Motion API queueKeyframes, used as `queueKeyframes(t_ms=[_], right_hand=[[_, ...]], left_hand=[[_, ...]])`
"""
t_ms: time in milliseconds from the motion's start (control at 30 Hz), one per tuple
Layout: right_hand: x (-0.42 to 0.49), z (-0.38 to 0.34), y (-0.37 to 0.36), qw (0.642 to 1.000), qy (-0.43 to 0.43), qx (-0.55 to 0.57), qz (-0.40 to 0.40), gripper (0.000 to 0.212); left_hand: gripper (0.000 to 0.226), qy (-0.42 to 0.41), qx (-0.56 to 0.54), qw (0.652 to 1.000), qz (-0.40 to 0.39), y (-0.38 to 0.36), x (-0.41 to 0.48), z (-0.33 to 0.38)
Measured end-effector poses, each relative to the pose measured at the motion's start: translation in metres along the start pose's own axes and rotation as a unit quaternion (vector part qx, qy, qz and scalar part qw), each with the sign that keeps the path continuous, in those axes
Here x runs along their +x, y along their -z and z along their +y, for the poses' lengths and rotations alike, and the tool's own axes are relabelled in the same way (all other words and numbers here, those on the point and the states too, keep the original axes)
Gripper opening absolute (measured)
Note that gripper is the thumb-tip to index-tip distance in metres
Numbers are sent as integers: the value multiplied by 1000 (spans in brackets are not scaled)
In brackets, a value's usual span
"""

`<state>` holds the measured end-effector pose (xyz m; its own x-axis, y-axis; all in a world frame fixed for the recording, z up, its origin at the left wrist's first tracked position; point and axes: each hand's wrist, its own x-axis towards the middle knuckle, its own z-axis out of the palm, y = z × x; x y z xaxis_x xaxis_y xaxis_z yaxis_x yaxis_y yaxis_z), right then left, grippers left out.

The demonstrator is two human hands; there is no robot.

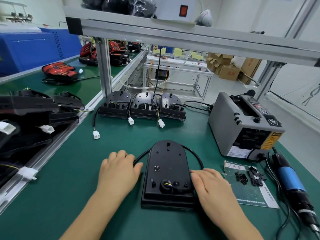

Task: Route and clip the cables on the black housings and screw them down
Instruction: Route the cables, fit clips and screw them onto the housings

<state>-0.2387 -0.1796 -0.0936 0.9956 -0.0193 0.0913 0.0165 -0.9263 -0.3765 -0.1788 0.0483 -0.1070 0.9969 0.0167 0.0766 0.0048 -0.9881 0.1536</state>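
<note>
Black housing (167,170) lower centre, cable (197,155) looped round top, left hand (119,170) and right hand (209,184) flanking, fingers straight, gripping nothing.

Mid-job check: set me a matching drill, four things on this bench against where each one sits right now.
Things
1. black housing
2. electric screwdriver
3. grey tape dispenser
4. clips and screws

Places
A. on the printed sheet, right of the right hand
B. between the left hand and the right hand
C. lying along the right edge of the green mat
D. standing farther back on the right, beyond the printed sheet

Pairs: 1-B, 2-C, 3-D, 4-A
</note>
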Motion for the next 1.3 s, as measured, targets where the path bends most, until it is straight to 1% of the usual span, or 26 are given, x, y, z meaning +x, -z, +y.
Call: queueKeyframes(t_ms=[67, 133, 200, 267, 333, 367, 400, 433, 500, 533, 633, 700, 767, 867, 900, 967, 1033, 1100, 1133, 1167, 1200, 1233, 1267, 1300], right_hand=[[-1, -3, -3, 1000, -9, 1, -12, 39], [-1, -3, -3, 1000, -14, -7, -17, 39], [-1, -3, -3, 1000, -11, -13, -21, 39], [-2, -4, -5, 1000, -11, -6, -18, 39], [-4, -6, -7, 1000, -13, 9, -10, 39], [-4, -7, -9, 1000, -15, 16, -5, 40], [-5, -7, -11, 1000, -17, 23, -4, 40], [-5, -8, -13, 999, -21, 30, -4, 40], [-4, -9, -15, 999, -29, 40, -8, 39], [-4, -9, -16, 998, -35, 44, -12, 39], [-4, -8, -19, 996, -45, 70, -28, 42], [-5, -10, -19, 993, -52, 101, -31, 43], [-5, -15, -20, 988, -65, 139, -31, 45], [-7, -20, -18, 970, -104, 219, -22, 46], [-7, -23, -16, 960, -116, 253, -17, 45], [-4, -28, -11, 938, -127, 322, 7, 40], [1, -34, -4, 917, -134, 375, 28, 32], [6, -39, 1, 902, -143, 407, 22, 21], [7, -41, 3, 897, -145, 417, 18, 16], [9, -43, 2, 895, -145, 423, 16, 13], [11, -45, 2, 895, -142, 423, 14, 13], [12, -47, 0, 895, -141, 422, 14, 13], [14, -48, -1, 897, -139, 419, 13, 14], [17, -48, -1, 899, -138, 416, 14, 14]], left_hand=[[31, 9, 2, 999, -40, 4, 11, 6], [15, 28, -24, 996, -87, 9, 19, 8], [20, 36, -65, 990, -122, 14, 22, 6], [25, 47, -151, 976, -151, 19, 18, 5], [30, 69, -279, 940, -184, 21, 6, 7], [33, 76, -332, 921, -188, 21, -2, 9], [37, 76, -364, 910, -182, 21, -9, 9], [39, 64, -371, 911, -168, 21, -16, 8], [39, 11, -324, 936, -139, 22, -29, 5], [36, -19, -295, 945, -139, 23, -36, 4], [33, -70, -276, 946, -156, 22, -51, 11], [39, -61, -292, 944, -139, 17, -57, 18], [43, -14, -343, 932, -113, 15, -62, 21], [43, 46, -437, 895, -75, 12, -69, 28], [43, 68, -484, 870, -63, 11, -70, 30], [39, 105, -578, 807, -55, 9, -71, 33], [22, 143, -643, 749, -68, 11, -74, 35], [12, 178, -679, 709, -74, 16, -79, 34], [9, 180, -682, 705, -69, 15, -81, 34], [8, 178, -673, 716, -57, 15, -82, 34], [11, 176, -652, 736, -40, 16, -87, 33], [22, 167, -634, 755, -32, 16, -94, 29], [34, 164, -625, 763, -29, 16, -102, 27], [43, 178, -622, 762, -35, 18, -106, 29]])
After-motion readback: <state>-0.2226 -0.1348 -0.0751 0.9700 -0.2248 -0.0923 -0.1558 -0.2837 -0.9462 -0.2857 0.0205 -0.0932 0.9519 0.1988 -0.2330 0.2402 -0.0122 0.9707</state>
